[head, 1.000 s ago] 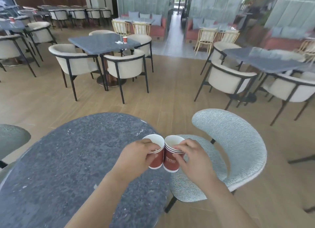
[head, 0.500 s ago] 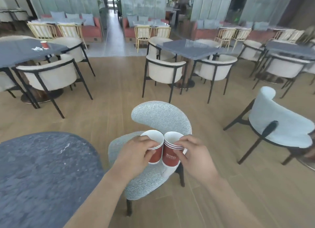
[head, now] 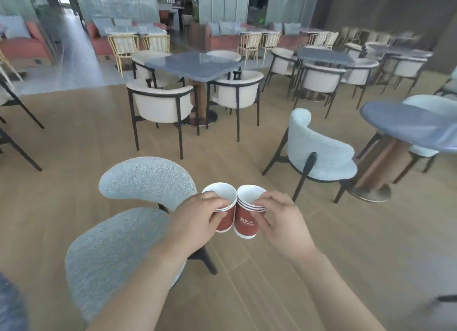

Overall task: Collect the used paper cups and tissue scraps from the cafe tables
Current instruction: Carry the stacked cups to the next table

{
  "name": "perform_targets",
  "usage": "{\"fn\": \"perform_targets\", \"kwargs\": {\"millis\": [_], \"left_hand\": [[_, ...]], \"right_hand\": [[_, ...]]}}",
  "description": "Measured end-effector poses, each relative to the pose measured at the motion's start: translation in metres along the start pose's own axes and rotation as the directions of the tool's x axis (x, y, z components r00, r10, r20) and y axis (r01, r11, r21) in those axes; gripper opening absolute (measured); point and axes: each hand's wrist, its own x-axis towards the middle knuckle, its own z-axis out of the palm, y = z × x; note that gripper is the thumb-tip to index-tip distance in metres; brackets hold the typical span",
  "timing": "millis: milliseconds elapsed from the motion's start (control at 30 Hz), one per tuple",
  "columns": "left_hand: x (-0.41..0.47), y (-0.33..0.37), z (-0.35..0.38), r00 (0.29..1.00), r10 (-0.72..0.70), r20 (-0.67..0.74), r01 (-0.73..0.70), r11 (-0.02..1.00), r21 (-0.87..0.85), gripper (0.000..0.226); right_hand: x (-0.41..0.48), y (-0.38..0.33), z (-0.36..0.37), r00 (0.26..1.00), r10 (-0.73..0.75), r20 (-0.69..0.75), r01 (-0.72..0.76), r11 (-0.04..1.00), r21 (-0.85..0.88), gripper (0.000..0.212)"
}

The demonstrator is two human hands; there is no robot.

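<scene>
the left hand (head: 197,219) curls its fingers (head: 217,218) round one stack of red, white-lined paper cups (head: 226,220). the right hand (head: 284,224) grips a second red paper stack (head: 244,222) near its rim. the stacks touch side by side, in the air above the wooden floor, by a grey upholstered chair (head: 118,251). best to nest one stack squarely into the other, freeing a hand for the next grey square counter (head: 195,65).

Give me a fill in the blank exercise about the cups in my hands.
The left hand grips the left cup stack, whose outer wall is ____.
The right hand grips the right cup stack, printed with the word ____.
Inside, both stacks are coloured ____.
Missing words: red; Hilton; white.
</scene>
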Motion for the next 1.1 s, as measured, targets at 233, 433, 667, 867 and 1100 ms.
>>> {"fn": "perform_targets", "kwargs": {"millis": [233, 433, 667, 867, 1100], "left_hand": [[0.071, 0.035, 0.043, 0.989, 0.138, 0.049, -0.135, 0.989, -0.060, 0.011], [0.151, 0.067, 0.087, 0.963, 0.247, 0.103, -0.234, 0.964, -0.126, 0.009], [0.276, 0.079, 0.117, 0.936, 0.341, 0.086, -0.320, 0.927, -0.195, 0.013], [0.395, 0.069, 0.121, 0.910, 0.407, 0.076, -0.381, 0.895, -0.233, 0.013], [0.491, 0.067, 0.131, 0.883, 0.465, 0.068, -0.430, 0.858, -0.280, 0.012]], "right_hand": [[0.010, 0.057, -0.033, 0.993, 0.095, -0.064, -0.097, 0.995, -0.037, 0.015], [0.040, 0.115, -0.062, 0.969, 0.203, -0.143, -0.219, 0.970, -0.103, 0.016], [0.126, 0.186, -0.080, 0.941, 0.237, -0.241, -0.282, 0.944, -0.170, 0.017], [0.222, 0.231, -0.084, 0.923, 0.223, -0.313, -0.289, 0.940, -0.183, 0.017], [0.295, 0.271, -0.089, 0.894, 0.229, -0.385, -0.326, 0.922, -0.209, 0.017]]}}
